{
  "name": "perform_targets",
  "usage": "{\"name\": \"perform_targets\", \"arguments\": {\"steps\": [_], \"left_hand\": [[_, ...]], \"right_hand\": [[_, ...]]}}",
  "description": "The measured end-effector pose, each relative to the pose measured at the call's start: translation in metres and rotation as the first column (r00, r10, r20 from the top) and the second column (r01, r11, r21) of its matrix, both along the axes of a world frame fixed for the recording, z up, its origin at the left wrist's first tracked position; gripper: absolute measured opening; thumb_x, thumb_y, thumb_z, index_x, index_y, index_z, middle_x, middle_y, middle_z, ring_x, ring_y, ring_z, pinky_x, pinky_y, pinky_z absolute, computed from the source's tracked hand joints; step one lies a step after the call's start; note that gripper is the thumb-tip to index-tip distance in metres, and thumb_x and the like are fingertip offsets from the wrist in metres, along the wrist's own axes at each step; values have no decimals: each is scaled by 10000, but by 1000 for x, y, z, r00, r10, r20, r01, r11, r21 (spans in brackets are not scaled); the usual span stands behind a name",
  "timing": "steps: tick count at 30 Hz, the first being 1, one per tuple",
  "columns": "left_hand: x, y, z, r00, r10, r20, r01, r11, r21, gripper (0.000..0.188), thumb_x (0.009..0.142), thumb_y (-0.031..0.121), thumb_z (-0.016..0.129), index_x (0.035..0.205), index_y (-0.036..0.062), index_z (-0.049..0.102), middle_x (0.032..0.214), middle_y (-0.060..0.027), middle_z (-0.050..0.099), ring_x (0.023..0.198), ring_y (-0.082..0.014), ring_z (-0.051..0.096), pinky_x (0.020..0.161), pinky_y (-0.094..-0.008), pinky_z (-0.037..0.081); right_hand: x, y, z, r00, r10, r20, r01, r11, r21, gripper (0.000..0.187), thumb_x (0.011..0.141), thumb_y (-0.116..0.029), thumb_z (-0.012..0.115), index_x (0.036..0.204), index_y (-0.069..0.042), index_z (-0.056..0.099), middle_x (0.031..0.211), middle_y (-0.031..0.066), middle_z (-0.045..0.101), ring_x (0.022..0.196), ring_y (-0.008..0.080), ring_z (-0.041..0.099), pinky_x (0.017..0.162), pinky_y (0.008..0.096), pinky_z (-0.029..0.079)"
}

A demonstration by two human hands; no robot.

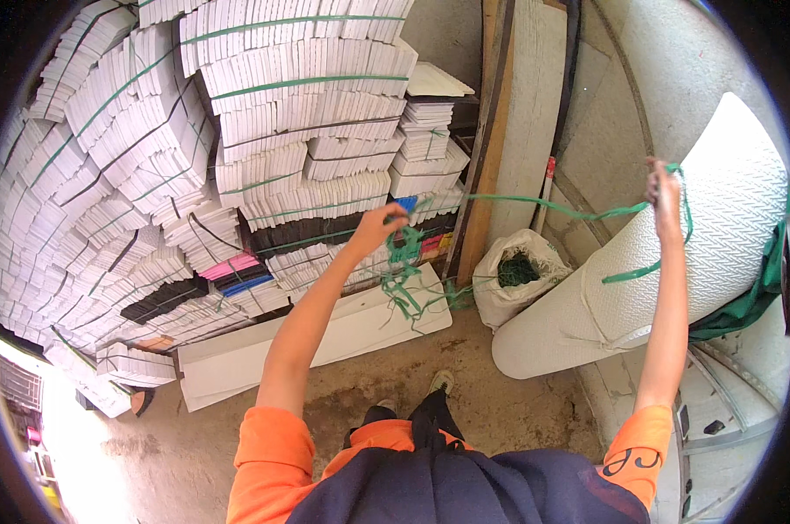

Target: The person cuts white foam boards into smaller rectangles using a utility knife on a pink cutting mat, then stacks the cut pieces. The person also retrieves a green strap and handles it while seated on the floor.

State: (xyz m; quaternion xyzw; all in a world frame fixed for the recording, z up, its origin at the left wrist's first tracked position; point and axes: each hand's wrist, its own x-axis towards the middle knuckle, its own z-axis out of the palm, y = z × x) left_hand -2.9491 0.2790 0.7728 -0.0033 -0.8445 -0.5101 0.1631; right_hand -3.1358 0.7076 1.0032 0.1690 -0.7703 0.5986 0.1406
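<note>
Nearest the camera is the wearer's dark apron, with orange sleeves pushed up toward the elbows on either side. Out beyond it, the green strap spans the gap between the two hands, up in the air in front of the white sack and the wooden boards.

As far as can be judged, the loosening of this strap is only partly done: the length between the hands runs single and nearly straight, yet a snarled tangle of the same green material hangs below the left hand, its loops and loose ends dangling over the long white panel. A further tail drops from the right hand across the textured white roll. More green strands lie in the sack's open mouth (whether any of them join the tangle, I cannot tell). On the left, the stacked white slabs are already bound with green and dark bands.

The left arm reaches forward and angles in toward the middle, its fingers curled and apparently pinching the top of the tangle, though blur hides the exact hold. The right arm extends almost straight ahead along the right side, the hand farther forward than the left, fingers pointing up and closed about the strap; it looks like a firm grasp.
</note>
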Motion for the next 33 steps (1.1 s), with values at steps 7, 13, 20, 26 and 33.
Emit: {"name": "perform_targets", "arguments": {"steps": [7,13,20,26,33], "left_hand": [[-26,25,99,989,-46,-139,89,942,323,228,835,190,560,979,13,560,886,-50,597,781,-108,542,726,-248,421],[-66,60,135,978,-111,-177,183,863,471,120,803,91,593,900,35,551,906,-46,577,831,-135,560,716,-254,440],[-127,96,126,950,-93,-299,251,797,550,74,850,107,548,881,52,509,913,-52,535,881,-162,547,764,-274,477],[-123,49,103,818,308,-485,-460,857,-231,333,704,-103,331,894,45,561,869,-87,559,837,-217,552,720,-302,446],[-54,-40,93,679,536,-502,-671,731,-126,335,632,-91,372,871,29,574,838,-110,541,821,-230,528,769,-295,411]], "right_hand": [[-46,-21,-100,884,73,463,-358,742,567,335,823,-299,545,921,21,551,754,76,552,631,159,524,555,286,432],[-12,-119,-91,918,353,181,-391,731,559,605,807,-354,585,1226,39,396,1189,162,488,1110,219,453,916,332,356],[-4,-176,-131,470,776,420,-861,509,23,493,806,-271,613,1165,22,445,1066,103,532,1006,169,495,852,294,385],[-82,-146,-165,396,735,551,-854,515,-74,369,802,-268,622,1001,34,551,792,19,554,665,87,488,638,217,403],[-170,-91,-177,696,511,504,-700,640,318,289,808,-262,619,884,10,560,675,-25,472,581,60,400,554,219,353]]}}
